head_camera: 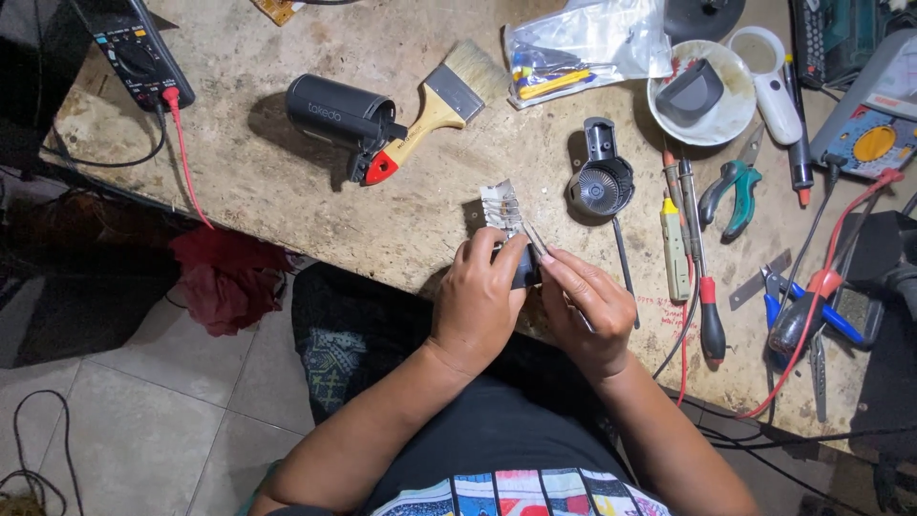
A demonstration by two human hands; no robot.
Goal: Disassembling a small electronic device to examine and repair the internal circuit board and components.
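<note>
- Two bare hands meet at the near edge of the workbench (pixel 287 201), right over the person's lap.
- Left hand (pixel 478 301) has its fingers curled tight round a small dark part, thumb pressed along the side; above its fingertips stands the pale coil-wound heating element (pixel 501 210), tilted a little to the left.
- Right hand (pixel 587 311) pinches a thin metal tool (pixel 535 239) between thumb and forefinger, the other fingers folded in; the tip reaches up to the base of the element.
- Just past the hands, to the right, a round grey fan housing (pixel 600 183) lies flat on the bench, blades facing up.
- Right of that, a row of screwdrivers (pixel 690 248) lies lengthwise, one with a red and black handle nearest the edge, and teal-handled pliers (pixel 731 196) beside them.
- Further right, blue-handled cutters (pixel 841 323) and a red test lead (pixel 821 277) cross each other.
- Off to the left, mid-bench, a black cylindrical barrel (pixel 339 113) lies on its side, a wood-handled paintbrush (pixel 444 105) touching its end.
- Far side now: a white bowl (pixel 731 119) holding a dark plastic piece, a clear plastic bag (pixel 587 43) of small bits, and a black multimeter (pixel 138 57) at the far left corner with a red lead trailing off the bench.
</note>
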